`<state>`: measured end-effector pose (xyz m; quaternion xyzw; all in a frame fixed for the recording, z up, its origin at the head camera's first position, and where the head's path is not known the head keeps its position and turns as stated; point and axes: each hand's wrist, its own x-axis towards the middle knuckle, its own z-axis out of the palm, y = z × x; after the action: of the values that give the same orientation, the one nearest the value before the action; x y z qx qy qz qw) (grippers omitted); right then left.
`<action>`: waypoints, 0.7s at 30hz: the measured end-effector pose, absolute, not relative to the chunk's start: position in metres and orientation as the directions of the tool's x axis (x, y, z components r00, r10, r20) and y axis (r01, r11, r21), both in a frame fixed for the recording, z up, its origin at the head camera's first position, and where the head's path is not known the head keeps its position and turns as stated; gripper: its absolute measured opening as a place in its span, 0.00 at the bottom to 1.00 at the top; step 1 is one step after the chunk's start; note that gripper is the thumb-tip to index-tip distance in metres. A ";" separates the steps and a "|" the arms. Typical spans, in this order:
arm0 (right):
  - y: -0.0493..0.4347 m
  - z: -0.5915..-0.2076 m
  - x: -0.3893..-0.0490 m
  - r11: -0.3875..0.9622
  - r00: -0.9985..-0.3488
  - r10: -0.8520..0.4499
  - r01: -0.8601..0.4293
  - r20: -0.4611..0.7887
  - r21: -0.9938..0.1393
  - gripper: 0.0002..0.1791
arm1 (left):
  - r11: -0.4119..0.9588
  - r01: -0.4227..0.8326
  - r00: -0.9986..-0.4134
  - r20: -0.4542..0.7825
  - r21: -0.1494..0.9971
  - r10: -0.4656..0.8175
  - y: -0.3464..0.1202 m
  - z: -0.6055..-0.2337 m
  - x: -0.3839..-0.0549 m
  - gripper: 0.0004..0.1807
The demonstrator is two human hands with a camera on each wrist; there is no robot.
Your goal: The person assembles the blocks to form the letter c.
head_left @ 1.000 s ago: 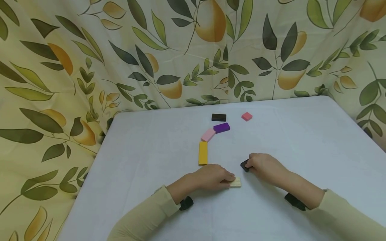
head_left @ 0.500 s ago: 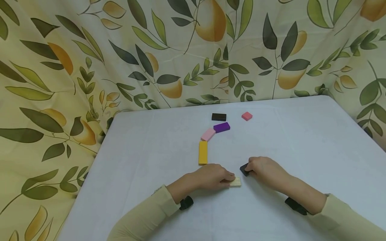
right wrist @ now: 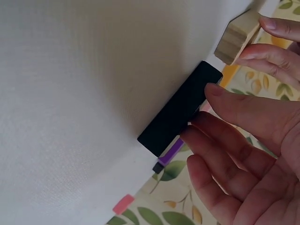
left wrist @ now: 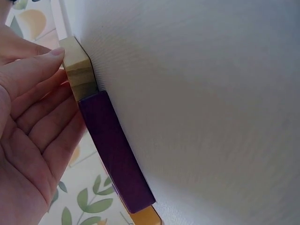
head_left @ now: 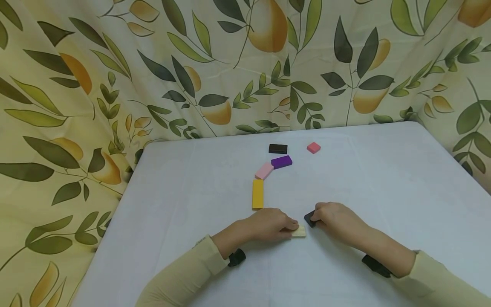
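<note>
Pinching a pale wooden block (head_left: 298, 232): left hand (head_left: 270, 224), just below centre of the head view. Thumb on one side, fingers on the other, parted only by the block, which protrudes to the right of the fingertips. Right hand (head_left: 337, 216), right of centre: thumb and fingertips grasp a black block (head_left: 309, 218); the other fingers bend loosely in the right wrist view. That block slants, just up and right of the wooden one, visible gap between. Can't tell whether it touches the cloth.

In the way: left hand hides part of the wooden block and, from the head view, a dark purple block (left wrist: 117, 152). Left wrist view shows that one right by the wooden block's end; contact unclear.

Around, running up from the left hand: yellow block (head_left: 258, 194), pink block (head_left: 264, 171), bright purple block (head_left: 281, 162). Second black block (head_left: 278, 149) lies above that, apart; small red block (head_left: 313, 148) upper right of it. All on a white-covered table (head_left: 192, 183); fruit-print curtain (head_left: 230, 38) across the top of the frame.
</note>
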<state>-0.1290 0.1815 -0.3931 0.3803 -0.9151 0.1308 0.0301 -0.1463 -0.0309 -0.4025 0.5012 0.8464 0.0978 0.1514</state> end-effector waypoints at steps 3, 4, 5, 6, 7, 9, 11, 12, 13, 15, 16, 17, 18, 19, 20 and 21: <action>0.182 -0.394 -0.128 0.666 -0.701 -0.695 -0.712 0.160 -0.223 0.05 | 0.483 0.815 -0.455 -0.161 0.321 0.876 -0.031 -0.402 -0.146 0.12; 0.182 -0.394 -0.128 0.664 -0.699 -0.696 -0.713 0.161 -0.226 0.05 | 0.487 0.812 -0.459 -0.164 0.323 0.873 -0.031 -0.402 -0.146 0.13; 0.182 -0.394 -0.127 0.661 -0.698 -0.698 -0.714 0.162 -0.230 0.05 | 0.490 0.808 -0.462 -0.166 0.326 0.871 -0.032 -0.402 -0.146 0.14; 0.182 -0.394 -0.127 0.658 -0.696 -0.699 -0.716 0.164 -0.233 0.05 | 0.494 0.805 -0.464 -0.168 0.329 0.870 -0.032 -0.402 -0.145 0.15; 0.182 -0.394 -0.127 0.655 -0.693 -0.701 -0.719 0.167 -0.232 0.05 | 0.499 0.800 -0.469 -0.172 0.334 0.866 -0.032 -0.403 -0.145 0.16; 0.182 -0.394 -0.126 0.649 -0.688 -0.704 -0.724 0.174 -0.233 0.05 | 0.500 0.799 -0.470 -0.172 0.333 0.866 -0.032 -0.403 -0.145 0.16; 0.182 -0.394 -0.125 0.643 -0.682 -0.709 -0.730 0.182 -0.231 0.05 | 0.500 0.800 -0.470 -0.171 0.331 0.866 -0.032 -0.403 -0.145 0.16; 0.182 -0.394 -0.124 0.640 -0.678 -0.711 -0.733 0.185 -0.229 0.05 | 0.498 0.802 -0.469 -0.169 0.331 0.867 -0.032 -0.403 -0.145 0.16; 0.182 -0.394 -0.124 0.639 -0.676 -0.712 -0.736 0.189 -0.226 0.05 | 0.495 0.804 -0.467 -0.166 0.330 0.869 -0.032 -0.404 -0.145 0.15; 0.181 -0.393 -0.123 0.635 -0.673 -0.714 -0.739 0.193 -0.226 0.05 | 0.491 0.807 -0.465 -0.159 0.327 0.871 -0.031 -0.403 -0.145 0.14; 0.181 -0.393 -0.122 0.635 -0.672 -0.715 -0.739 0.192 -0.226 0.05 | 0.488 0.809 -0.463 -0.156 0.327 0.872 -0.031 -0.403 -0.146 0.13; 0.181 -0.393 -0.122 0.634 -0.672 -0.716 -0.739 0.190 -0.226 0.05 | 0.488 0.809 -0.463 -0.156 0.327 0.873 -0.031 -0.403 -0.146 0.13; 0.181 -0.393 -0.122 0.635 -0.673 -0.715 -0.738 0.187 -0.228 0.05 | 0.489 0.808 -0.465 -0.155 0.328 0.872 -0.031 -0.403 -0.146 0.13; 0.180 -0.392 -0.121 0.637 -0.676 -0.714 -0.736 0.184 -0.230 0.05 | 0.490 0.809 -0.465 -0.156 0.326 0.872 -0.031 -0.403 -0.146 0.12; 0.180 -0.392 -0.121 0.638 -0.677 -0.714 -0.734 0.181 -0.231 0.06 | 0.492 0.808 -0.466 -0.157 0.326 0.870 -0.031 -0.403 -0.146 0.12; 0.180 -0.392 -0.121 0.640 -0.679 -0.713 -0.733 0.178 -0.232 0.06 | 0.493 0.807 -0.467 -0.160 0.325 0.870 -0.031 -0.403 -0.146 0.12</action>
<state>-0.1207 0.1799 -0.3922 0.3993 -0.9048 0.1439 0.0350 -0.1462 -0.0311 -0.4026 0.4932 0.8502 0.1023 0.1532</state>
